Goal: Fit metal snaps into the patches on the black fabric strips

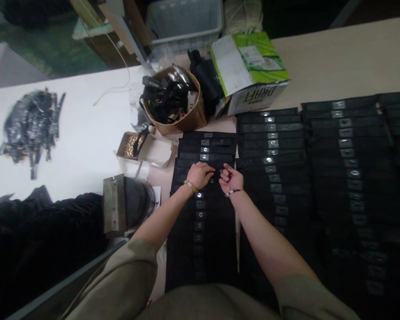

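Where the right hand (231,180) rests, black straps (200,226) beneath.

I can read one word: DRAFT. It is in big letters, upside down, on the white side of the green and white box (256,75) at the top middle of the frame. The white label (255,55) on the box has tiny print I can't read. The metal tags (271,143) on the black strips (270,133) show no words I can read.
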Action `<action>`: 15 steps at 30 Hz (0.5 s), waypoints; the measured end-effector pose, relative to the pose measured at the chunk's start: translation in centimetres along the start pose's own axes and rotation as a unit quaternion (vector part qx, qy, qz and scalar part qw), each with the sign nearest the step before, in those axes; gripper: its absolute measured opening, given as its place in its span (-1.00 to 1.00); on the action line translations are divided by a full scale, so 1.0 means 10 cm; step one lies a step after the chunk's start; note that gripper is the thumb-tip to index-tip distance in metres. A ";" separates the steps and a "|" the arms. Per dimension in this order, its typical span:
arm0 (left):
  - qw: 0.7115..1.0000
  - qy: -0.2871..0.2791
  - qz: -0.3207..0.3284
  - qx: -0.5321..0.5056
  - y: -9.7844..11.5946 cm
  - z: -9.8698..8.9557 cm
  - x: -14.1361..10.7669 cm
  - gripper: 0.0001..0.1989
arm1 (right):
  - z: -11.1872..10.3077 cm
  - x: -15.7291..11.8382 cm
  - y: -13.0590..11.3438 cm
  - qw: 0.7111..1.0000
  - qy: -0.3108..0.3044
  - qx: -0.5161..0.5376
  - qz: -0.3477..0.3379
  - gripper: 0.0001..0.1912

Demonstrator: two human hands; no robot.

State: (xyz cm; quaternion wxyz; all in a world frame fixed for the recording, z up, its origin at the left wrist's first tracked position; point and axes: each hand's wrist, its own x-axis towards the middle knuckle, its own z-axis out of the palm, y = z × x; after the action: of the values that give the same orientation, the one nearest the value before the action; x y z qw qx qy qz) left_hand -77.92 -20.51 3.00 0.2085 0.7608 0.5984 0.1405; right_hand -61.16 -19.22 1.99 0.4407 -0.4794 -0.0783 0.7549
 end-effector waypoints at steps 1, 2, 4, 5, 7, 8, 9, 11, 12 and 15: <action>1.000 -0.005 -0.009 0.003 0.03 0.00 0.01 -0.81 | -0.01 0.00 -0.02 1.000 0.002 0.005 -0.015 -0.90; 1.000 -0.008 -0.014 0.003 0.07 0.01 0.02 -0.80 | -0.02 -0.01 -0.05 1.000 0.001 0.005 -0.029 -0.90; 1.000 -0.016 -0.006 0.006 0.13 0.02 0.05 -0.79 | -0.04 -0.03 -0.11 0.999 0.002 -0.010 -0.051 -0.88; 1.000 -0.021 0.003 0.011 0.15 0.02 0.07 -0.78 | -0.04 -0.04 -0.13 0.998 0.010 -0.032 -0.060 -0.86; 0.999 -0.034 0.020 0.026 0.19 0.03 0.14 -0.77 | -0.05 -0.07 -0.17 0.988 0.039 -0.117 -0.089 -0.83; 0.998 -0.046 0.029 0.036 0.19 0.04 0.19 -0.77 | -0.06 -0.09 -0.17 0.976 0.050 -0.182 -0.111 -0.81; 0.996 -0.064 0.041 0.047 0.19 0.05 0.24 -0.77 | -0.06 -0.11 -0.18 0.956 0.051 -0.256 -0.137 -0.81; 0.989 -0.111 0.075 0.063 0.18 0.06 0.36 -0.76 | -0.07 -0.15 -0.18 0.897 0.016 -0.403 -0.180 -0.80; 0.985 -0.131 0.090 0.066 0.17 0.07 0.41 -0.76 | -0.07 -0.17 -0.17 0.865 -0.011 -0.463 -0.192 -0.79; 0.980 -0.161 0.104 0.057 0.14 0.07 0.52 -0.73 | -0.06 -0.18 -0.18 0.795 -0.065 -0.568 -0.203 -0.77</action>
State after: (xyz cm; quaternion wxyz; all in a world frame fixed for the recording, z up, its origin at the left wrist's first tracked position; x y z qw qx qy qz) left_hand -75.12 -15.84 2.93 0.2423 0.8420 0.4819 0.0029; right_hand -59.32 -19.66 3.79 0.2264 -0.5664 -0.6167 0.4977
